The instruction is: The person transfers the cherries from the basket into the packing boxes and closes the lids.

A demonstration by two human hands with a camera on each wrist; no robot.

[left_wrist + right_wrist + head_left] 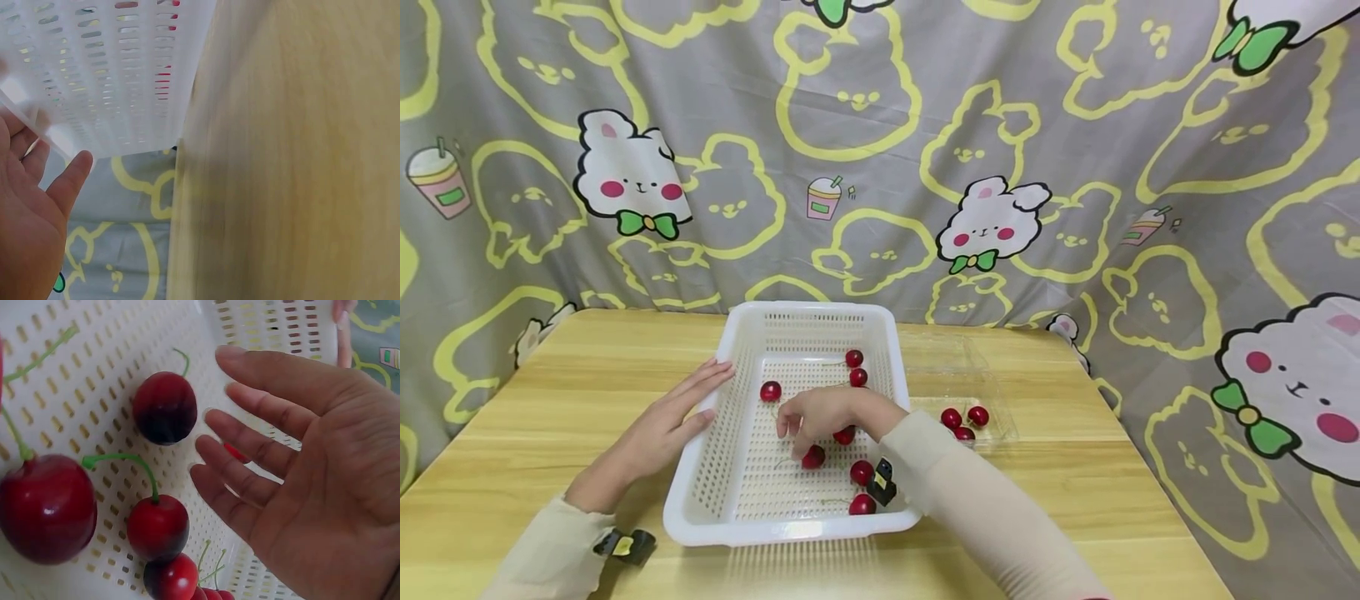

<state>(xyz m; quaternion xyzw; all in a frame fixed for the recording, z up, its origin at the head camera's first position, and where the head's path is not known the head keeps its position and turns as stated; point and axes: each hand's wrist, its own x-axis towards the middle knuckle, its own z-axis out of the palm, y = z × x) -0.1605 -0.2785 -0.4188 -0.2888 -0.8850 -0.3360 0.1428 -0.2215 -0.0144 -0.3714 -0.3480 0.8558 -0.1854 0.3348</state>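
Your left hand (672, 419) rests, fingers extended, on the white basket (805, 531)'s left rim | your right hand (820, 414), fingers loose, grips nothing inside it | cherries (771, 391) lie around that hand; three more sit right, in the clear container (947, 363)

The basket (797, 531) looks like shiny plastic, the cherries (771, 391) smooth and glossy, the table (587, 367) wood, and the curtain (745, 83) cloth.

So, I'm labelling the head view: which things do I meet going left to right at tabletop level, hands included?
Left hand → leftmost cherry in the white basket → right hand → clear container with cherries.
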